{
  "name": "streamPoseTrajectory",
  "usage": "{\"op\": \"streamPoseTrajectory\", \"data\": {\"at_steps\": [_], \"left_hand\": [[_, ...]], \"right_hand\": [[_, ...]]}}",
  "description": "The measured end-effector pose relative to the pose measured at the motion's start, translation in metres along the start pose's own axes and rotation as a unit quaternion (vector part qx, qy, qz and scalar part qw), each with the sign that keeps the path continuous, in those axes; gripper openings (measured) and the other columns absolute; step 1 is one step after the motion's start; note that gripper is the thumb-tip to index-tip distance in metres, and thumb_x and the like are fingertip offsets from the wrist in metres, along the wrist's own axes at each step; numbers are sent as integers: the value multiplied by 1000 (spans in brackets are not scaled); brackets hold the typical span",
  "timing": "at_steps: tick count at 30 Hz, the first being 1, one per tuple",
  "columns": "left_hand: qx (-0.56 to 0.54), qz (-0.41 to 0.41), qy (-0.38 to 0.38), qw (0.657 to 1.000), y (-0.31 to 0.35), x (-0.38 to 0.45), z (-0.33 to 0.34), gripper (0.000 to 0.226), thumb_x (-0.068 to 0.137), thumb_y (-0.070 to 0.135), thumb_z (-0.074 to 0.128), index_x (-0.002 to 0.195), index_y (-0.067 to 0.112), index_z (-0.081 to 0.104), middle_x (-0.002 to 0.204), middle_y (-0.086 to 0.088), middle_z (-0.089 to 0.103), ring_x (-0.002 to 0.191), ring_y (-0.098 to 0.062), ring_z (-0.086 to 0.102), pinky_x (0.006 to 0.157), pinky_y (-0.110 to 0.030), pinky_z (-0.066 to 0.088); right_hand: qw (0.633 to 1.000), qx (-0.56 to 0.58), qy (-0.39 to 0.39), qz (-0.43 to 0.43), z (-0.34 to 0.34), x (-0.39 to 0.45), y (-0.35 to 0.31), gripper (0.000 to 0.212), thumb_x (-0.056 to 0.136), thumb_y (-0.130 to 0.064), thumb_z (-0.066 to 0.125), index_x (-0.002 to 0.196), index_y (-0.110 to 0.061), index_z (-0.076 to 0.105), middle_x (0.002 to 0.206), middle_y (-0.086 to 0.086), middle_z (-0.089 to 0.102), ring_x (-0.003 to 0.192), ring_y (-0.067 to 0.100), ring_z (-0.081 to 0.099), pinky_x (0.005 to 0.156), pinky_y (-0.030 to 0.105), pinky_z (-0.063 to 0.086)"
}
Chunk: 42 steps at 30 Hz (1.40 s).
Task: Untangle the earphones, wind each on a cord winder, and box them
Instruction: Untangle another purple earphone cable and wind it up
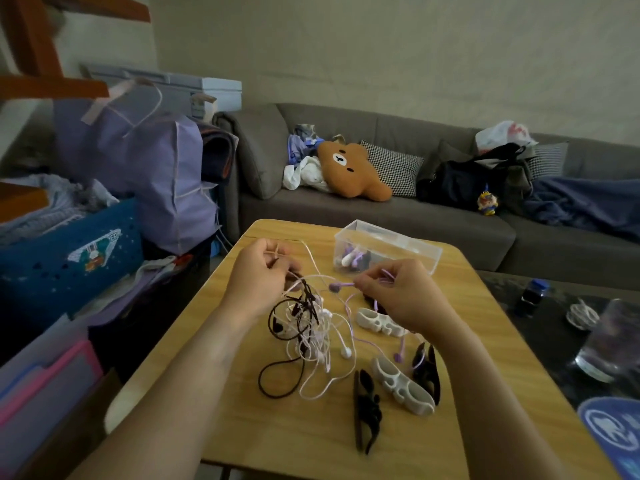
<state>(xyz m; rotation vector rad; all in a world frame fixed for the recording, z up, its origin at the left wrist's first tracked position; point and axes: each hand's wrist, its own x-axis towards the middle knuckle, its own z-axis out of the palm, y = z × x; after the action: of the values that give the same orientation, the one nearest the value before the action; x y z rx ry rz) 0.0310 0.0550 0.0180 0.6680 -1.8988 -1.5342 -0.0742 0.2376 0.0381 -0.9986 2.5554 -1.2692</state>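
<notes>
Pinching cords, left hand and right hand lift the tangle.

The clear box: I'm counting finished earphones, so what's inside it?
Inside the clear box lies one purple and white bundle, apparently wound earphones. Its winder, and anything beneath it, cannot be made out.

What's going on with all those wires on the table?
A person is untangling earphones. The left hand grips the knotted black, white and pink tangle, lifted off the table. The right hand pinches a purple earbud, pulling it free. Several winders lie unused; the clear box already holds one wound set.
</notes>
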Motion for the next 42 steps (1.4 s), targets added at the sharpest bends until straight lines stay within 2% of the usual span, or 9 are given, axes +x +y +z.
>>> {"op": "streamPoseTrajectory", "data": {"at_steps": [3,6,9,14,19,24,28,34,42], "left_hand": [[96,-19,19,995,4,-3,2,57,88,-6,57,137,20,44,134,-2,56,118,-19,57,93,-36,52],[121,152,-12,981,18,-21,13,75,85,0,62,148,28,34,149,9,40,133,-3,35,109,-24,34],[100,215,-128,963,21,-32,28,74,89,15,70,149,33,31,141,16,48,129,8,40,102,-12,34],[119,166,-174,963,5,-26,35,19,95,16,64,112,24,61,81,2,73,76,-13,71,76,-38,59],[58,161,-223,960,13,-34,39,52,87,17,76,134,21,53,119,11,67,118,3,57,102,-19,44],[7,121,-281,952,17,-42,48,32,95,7,64,124,16,53,88,-13,75,74,-30,73,68,-27,54],[-49,86,-241,966,14,-35,41,27,98,11,59,125,13,58,84,-13,73,59,-31,65,55,-27,50],[-173,55,-185,966,20,-29,37,50,92,25,66,135,39,47,86,-7,73,59,-19,61,51,-28,45],[-199,4,52,979,13,-14,23,24,105,25,46,104,13,67,78,-3,64,43,-9,45,40,-20,33]], "right_hand": [[999,-6,30,18,2,2,2,28,97,-38,62,86,-14,72,67,6,60,54,14,47,54,28,39],[998,43,53,12,5,3,-2,33,100,-40,55,84,-14,68,58,-1,53,48,11,42,48,25,36],[989,133,53,-32,3,-2,-12,30,100,-37,56,88,-14,69,52,-13,55,46,2,45,48,19,37],[959,271,61,-58,-7,-7,-23,24,101,-28,56,87,-13,68,52,-11,49,47,9,39,48,28,33],[878,478,16,-17,-10,-4,-22,31,108,-22,41,101,-5,65,60,-3,39,56,12,35,53,27,29],[868,496,-11,-13,2,-5,-31,37,109,-25,37,114,-4,67,81,8,65,74,21,61,71,37,50],[897,440,-4,-39,-10,-9,-24,40,109,-28,32,122,-9,65,108,14,73,100,30,70,89,45,58],[962,271,7,-37,-25,-10,-15,40,110,-31,30,125,-14,63,110,9,72,100,26,70,80,37,57],[910,398,105,38,-21,-11,-10,40,110,-29,28,112,-5,60,83,9,77,75,24,75,63,31,61]]}}
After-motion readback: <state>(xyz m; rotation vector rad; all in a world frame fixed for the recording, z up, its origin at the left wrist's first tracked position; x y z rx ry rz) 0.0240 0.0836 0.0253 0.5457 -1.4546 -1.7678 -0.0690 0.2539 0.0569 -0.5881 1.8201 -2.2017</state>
